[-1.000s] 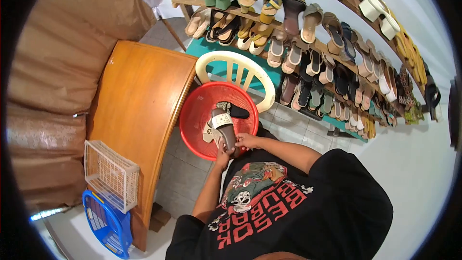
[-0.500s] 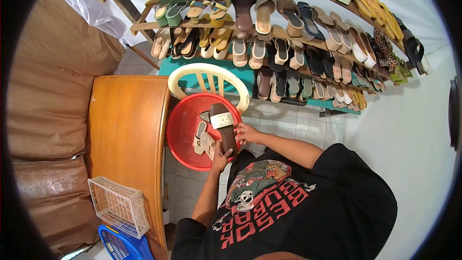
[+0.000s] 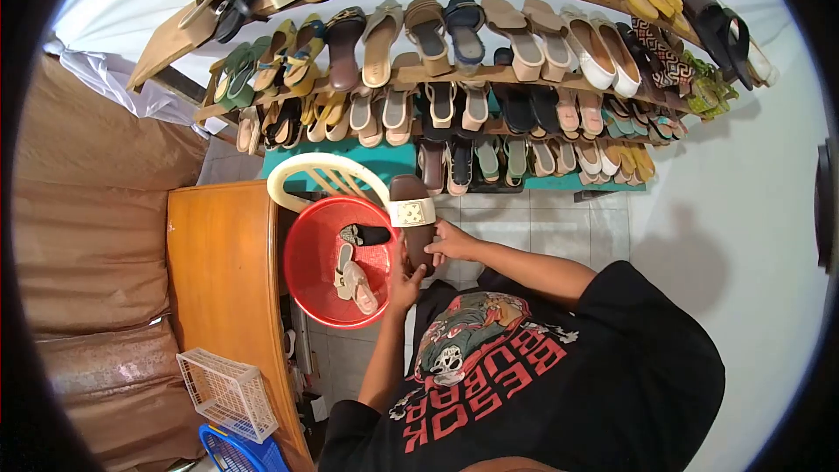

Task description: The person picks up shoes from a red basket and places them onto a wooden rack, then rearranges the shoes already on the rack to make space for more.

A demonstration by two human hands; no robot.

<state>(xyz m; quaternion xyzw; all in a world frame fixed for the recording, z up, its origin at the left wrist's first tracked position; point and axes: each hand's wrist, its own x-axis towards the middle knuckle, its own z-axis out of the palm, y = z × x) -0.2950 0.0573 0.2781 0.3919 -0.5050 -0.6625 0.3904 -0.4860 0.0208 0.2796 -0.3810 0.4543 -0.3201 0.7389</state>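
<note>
Between my two hands sits one brown slide sandal (image 3: 413, 220) with a single cream band across its strap. My left hand (image 3: 403, 275) is closed on its heel end from below, fingers wrapped up around the sole. My right hand (image 3: 451, 243) is closed on the same sandal's right edge, just beside the left hand, so both hands clamp one shoe. The toe end points away from me.

Directly left of my left hand lies one red round basin (image 3: 316, 273). It holds three loose items: one dark sandal (image 3: 365, 234) nearest the held shoe, and two pale sandals (image 3: 352, 273) lying side by side, touching, farther toward the basin's middle. Behind the basin, beyond my fingertips, stands one cream plastic chair (image 3: 325, 177); its backrest rises past the basin's far rim.

Farther left of both hands is one wooden table (image 3: 218, 280). On its near end rests one white wire basket (image 3: 231, 394), with one blue basket (image 3: 241, 453) just below it.

Beyond my hands, well apart, one wooden shoe rack (image 3: 454, 79) carries many pairs on several tiers; the exact count cannot be told.
</note>
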